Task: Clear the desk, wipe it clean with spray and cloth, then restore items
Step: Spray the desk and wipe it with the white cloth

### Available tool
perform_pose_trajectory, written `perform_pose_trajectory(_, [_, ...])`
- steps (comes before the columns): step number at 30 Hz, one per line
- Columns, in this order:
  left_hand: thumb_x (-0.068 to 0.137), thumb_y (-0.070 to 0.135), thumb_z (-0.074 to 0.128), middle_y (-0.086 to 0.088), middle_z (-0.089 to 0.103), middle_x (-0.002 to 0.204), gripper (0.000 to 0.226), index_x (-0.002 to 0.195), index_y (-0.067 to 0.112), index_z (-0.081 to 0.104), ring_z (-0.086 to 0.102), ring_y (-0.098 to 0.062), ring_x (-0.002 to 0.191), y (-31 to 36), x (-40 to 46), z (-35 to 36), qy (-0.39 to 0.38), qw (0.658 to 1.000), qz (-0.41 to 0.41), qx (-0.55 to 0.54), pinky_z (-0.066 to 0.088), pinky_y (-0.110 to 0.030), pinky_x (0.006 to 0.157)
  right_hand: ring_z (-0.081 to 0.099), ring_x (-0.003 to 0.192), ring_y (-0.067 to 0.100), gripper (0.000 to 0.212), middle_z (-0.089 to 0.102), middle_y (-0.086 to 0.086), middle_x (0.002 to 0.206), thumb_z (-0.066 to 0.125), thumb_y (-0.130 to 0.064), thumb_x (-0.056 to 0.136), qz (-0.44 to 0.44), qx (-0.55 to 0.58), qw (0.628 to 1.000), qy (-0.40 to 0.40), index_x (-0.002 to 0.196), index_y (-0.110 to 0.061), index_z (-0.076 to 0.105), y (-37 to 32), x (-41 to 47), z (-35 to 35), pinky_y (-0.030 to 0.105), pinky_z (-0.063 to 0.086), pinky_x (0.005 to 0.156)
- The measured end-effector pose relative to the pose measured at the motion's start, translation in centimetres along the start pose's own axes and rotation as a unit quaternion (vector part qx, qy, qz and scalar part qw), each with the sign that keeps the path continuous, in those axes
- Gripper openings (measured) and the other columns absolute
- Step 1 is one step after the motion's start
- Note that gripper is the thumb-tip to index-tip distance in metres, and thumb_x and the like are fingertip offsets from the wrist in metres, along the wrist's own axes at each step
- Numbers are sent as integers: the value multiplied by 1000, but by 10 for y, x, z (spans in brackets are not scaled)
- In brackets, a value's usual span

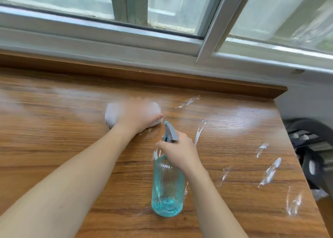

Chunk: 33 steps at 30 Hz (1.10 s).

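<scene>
Cloth (115,114), white & bunched, lies on the wooden counter (54,147) left of centre, toward the far side. Left hand (139,117) is on top of it, palm down, pressing it to the wood; hand is motion-blurred, so can't tell if the fingers lie flat or curl over the cloth. Pale hazy film shows on the counter to the left of the cloth.

Just right of that & nearer, right hand (180,151) has its grip closed round the neck of the spray bottle (167,187), fingers wrapped below the grey trigger head. Bottle is clear ribbed glass/plastic w/ blue liquid pooled in its bottom end, tilted so the nozzle points far, toward the cloth hand, nearly touching it. Can't tell if its base rests on the counter.

Wet streaks (270,171) w/ white glints run across the right part of the counter, from near the bottle out to the right edge. Beyond the far edge: wooden ledge, then window frame (209,39). Off the right edge, dark blurred object (313,147), can't make out what.
</scene>
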State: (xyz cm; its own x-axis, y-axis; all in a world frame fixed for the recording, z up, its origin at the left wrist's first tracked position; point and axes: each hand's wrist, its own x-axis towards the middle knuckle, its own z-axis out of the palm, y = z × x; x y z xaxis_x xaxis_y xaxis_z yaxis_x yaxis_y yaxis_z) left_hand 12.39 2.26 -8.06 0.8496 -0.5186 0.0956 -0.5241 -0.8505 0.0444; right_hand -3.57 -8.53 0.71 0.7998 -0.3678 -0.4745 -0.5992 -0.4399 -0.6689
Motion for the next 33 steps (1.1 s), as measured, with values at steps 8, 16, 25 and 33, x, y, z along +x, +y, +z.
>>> perform_pose_trajectory(8, [75,84,35,-9,63,80,73,81,16,61,61,-32,78,1,-98,9,61,998,-32,-13,43,-42,72,57,71,21,21,58,-6,69,66,-27,84,-31,-32,998,-50,69,-22,51,1,-28,-2,32,39,60])
perform_pose_trajectory(16, [74,88,21,-7,67,91,85,93,18,64,63,-31,87,-3,-71,5,28,998,-64,1,41,-42,73,48,67,19,27,52,-7,69,66,-27,84,-23,-30,998,-55,70,-21,43,12,-43,2,32,35,59])
perform_pose_trajectory(25, [79,87,25,-7,61,119,80,113,21,55,53,-32,115,-15,6,1,-32,998,-57,9,38,-45,87,46,64,14,27,51,-10,72,66,-32,86,6,-28,999,-35,72,-25,44,27,-51,12,30,34,58])
perform_pose_trajectory(33, [71,89,19,-8,67,100,86,97,19,61,62,-32,95,-9,-58,-5,-18,1000,-13,-7,39,-43,79,62,80,25,24,63,-3,80,69,-36,83,31,-17,999,-12,80,-18,54,21,-54,16,35,44,68])
